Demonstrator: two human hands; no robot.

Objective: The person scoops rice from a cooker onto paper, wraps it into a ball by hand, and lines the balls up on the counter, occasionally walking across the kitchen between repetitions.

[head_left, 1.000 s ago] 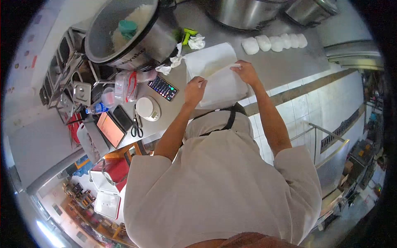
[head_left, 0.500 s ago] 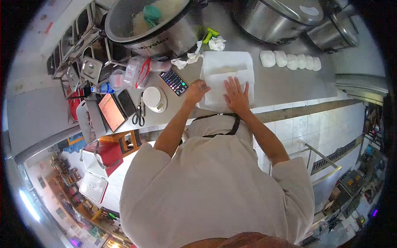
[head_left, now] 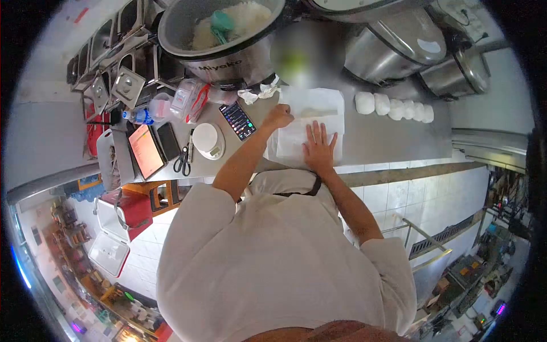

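Observation:
White paper sheets (head_left: 293, 145) lie on the steel counter in front of me, with a pale flat strip (head_left: 319, 113) showing on them. My right hand (head_left: 320, 145) rests on the paper, its fingers spread. At the paper's left edge, my left hand (head_left: 278, 117) has its fingers curled closed; anything between them is hidden. To the right stands a row of several white rounded wrapped pieces (head_left: 365, 102). A lit phone (head_left: 238, 121) lies left of my left hand, beside a white kitchen scale (head_left: 206, 141).
A large pot of rice (head_left: 233, 67) holding a green scoop (head_left: 222, 21) stands at the back left. Metal pots (head_left: 393, 48) are at the back right. Scissors (head_left: 183, 161), a tablet (head_left: 147, 151) and plastic containers (head_left: 188, 100) sit left. A blurred patch hides part of the back.
The camera view has shifted, so the counter items appear displaced. My left hand has moved up along the paper's left edge. My right hand still lies spread on the paper.

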